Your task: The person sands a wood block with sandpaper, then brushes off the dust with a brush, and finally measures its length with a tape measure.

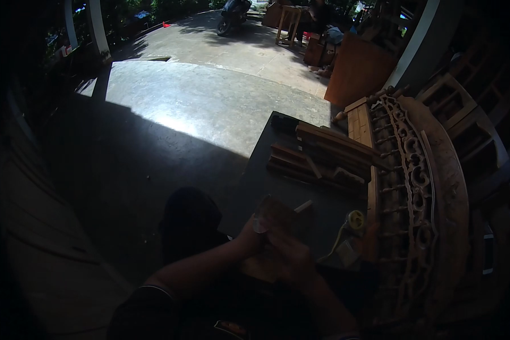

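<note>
My left hand (247,238) is closed in front of my body, in deep shadow. A small pale, shiny piece (259,223) shows at its fingertips; I cannot make out what it is. Close beside it my right hand (292,254) is also closed, its fingers drawn in toward the same spot. Just beyond both hands is a brown wooden piece (279,212), partly hidden by the fingers. A short light wood strip (304,207) lies to its right on the dark tabletop (255,184).
Several dark wood lengths (323,153) lie across the table. A yellow tape measure (355,220) sits at right with its blade out. A carved wooden panel (419,192) stands along the right, near a phone (488,254). Farther off are a person (318,14) and a motorbike (232,16).
</note>
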`<state>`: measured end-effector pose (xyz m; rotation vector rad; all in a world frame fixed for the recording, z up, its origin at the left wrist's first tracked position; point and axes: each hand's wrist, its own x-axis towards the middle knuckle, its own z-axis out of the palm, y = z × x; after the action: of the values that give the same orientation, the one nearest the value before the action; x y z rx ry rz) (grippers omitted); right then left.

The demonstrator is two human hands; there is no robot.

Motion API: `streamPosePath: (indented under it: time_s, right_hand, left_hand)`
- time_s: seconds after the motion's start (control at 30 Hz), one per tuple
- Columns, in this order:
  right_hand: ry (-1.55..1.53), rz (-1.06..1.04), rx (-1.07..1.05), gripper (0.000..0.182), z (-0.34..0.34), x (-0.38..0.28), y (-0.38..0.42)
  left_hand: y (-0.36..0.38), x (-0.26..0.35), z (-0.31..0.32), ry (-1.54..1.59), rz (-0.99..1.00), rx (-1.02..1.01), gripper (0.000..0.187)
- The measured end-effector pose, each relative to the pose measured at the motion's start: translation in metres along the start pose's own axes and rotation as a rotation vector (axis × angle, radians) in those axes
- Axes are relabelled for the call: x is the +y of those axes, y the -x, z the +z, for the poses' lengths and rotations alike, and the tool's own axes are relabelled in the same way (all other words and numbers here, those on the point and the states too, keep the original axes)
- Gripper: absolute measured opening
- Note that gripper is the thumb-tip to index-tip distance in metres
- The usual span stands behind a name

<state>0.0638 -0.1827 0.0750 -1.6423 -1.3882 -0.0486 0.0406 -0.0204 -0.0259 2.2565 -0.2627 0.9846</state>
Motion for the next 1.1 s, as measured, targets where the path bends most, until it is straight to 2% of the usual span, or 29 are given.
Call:
streamPosePath:
  time_s: [0.03, 0.1, 0.13, 0.23, 0.3, 0.37, 0.4, 0.43, 0.5, 0.53, 0.63, 0.7, 0.77, 0.8, 0.83, 0.9, 0.93, 1.03, 1.1]
  right_hand:
    - [-0.033, 0.098, 0.008, 0.037, 0.000, 0.005, 0.002]
    - [-0.082, 0.280, 0.028, 0.038, -0.012, 0.032, 0.001]
    - [-0.038, 0.537, 0.002, 0.038, -0.020, 0.047, 0.000]
    - [0.066, 0.480, 0.105, 0.038, -0.024, 0.056, -0.004]
    - [0.052, 0.266, 0.068, 0.037, -0.009, 0.037, -0.002]
    - [-0.005, 0.029, 0.013, 0.036, 0.001, 0.010, -0.002]
    - [-0.029, -0.010, 0.013, 0.035, 0.002, 0.011, -0.002]
    - [-0.016, 0.087, 0.036, 0.034, 0.000, 0.019, -0.001]
    - [0.025, 0.266, 0.083, 0.034, -0.010, 0.045, -0.002]
    - [0.001, 0.473, 0.087, 0.036, -0.018, 0.053, -0.005]
    - [0.086, 0.415, 0.033, 0.035, -0.022, 0.052, -0.005]
    - [-0.022, 0.214, -0.022, 0.036, -0.012, 0.022, -0.005]
    - [-0.036, -0.035, -0.066, 0.036, -0.002, 0.002, -0.005]
    - [-0.089, 0.000, -0.075, 0.036, -0.004, 0.006, -0.003]
    - [-0.068, 0.121, -0.045, 0.036, -0.008, 0.016, -0.003]
    - [-0.017, 0.361, 0.010, 0.037, -0.020, 0.047, -0.003]
    - [0.035, 0.590, 0.005, 0.037, -0.027, 0.057, -0.005]
    - [0.041, 0.397, 0.008, 0.036, -0.022, 0.051, -0.004]
    - [-0.020, 0.156, -0.043, 0.037, -0.010, 0.023, -0.001]
  left_hand:
    - [0.002, 0.000, -0.001, -0.011, -0.001, -0.015, 0.023]
    - [-0.001, 0.004, -0.005, 0.284, -0.272, -0.158, 0.023]
    - [-0.009, 0.013, -0.009, 0.276, -0.305, -0.156, 0.022]
    - [-0.017, 0.026, -0.013, 0.296, -0.348, -0.125, 0.021]
    - [-0.002, 0.009, -0.004, 0.361, -0.308, -0.089, 0.024]
    - [-0.004, 0.010, -0.006, 0.257, -0.155, 0.039, 0.022]
    - [-0.001, 0.010, -0.007, 0.253, -0.173, 0.019, 0.023]
    - [0.001, 0.010, -0.008, 0.249, -0.191, -0.001, 0.023]
    - [-0.005, 0.010, -0.008, 0.338, -0.403, -0.176, 0.026]
    - [-0.010, 0.016, -0.011, 0.301, -0.386, -0.182, 0.025]
    - [-0.015, 0.024, -0.013, 0.231, -0.294, -0.156, 0.027]
    - [0.005, 0.001, 0.001, 0.226, -0.172, -0.094, 0.030]
    - [0.025, -0.012, 0.017, -0.084, -0.018, -0.007, 0.028]
    - [0.022, -0.012, 0.016, -0.092, -0.018, -0.019, 0.027]
    - [0.015, -0.008, 0.010, -0.100, -0.019, -0.031, 0.025]
    - [-0.002, 0.007, -0.003, 0.188, -0.199, -0.158, 0.021]
    - [-0.007, 0.011, -0.006, 0.169, -0.219, -0.186, 0.022]
    - [-0.010, 0.019, -0.010, 0.113, -0.297, -0.277, 0.024]
    - [0.008, 0.002, 0.004, -0.018, -0.118, -0.083, 0.023]
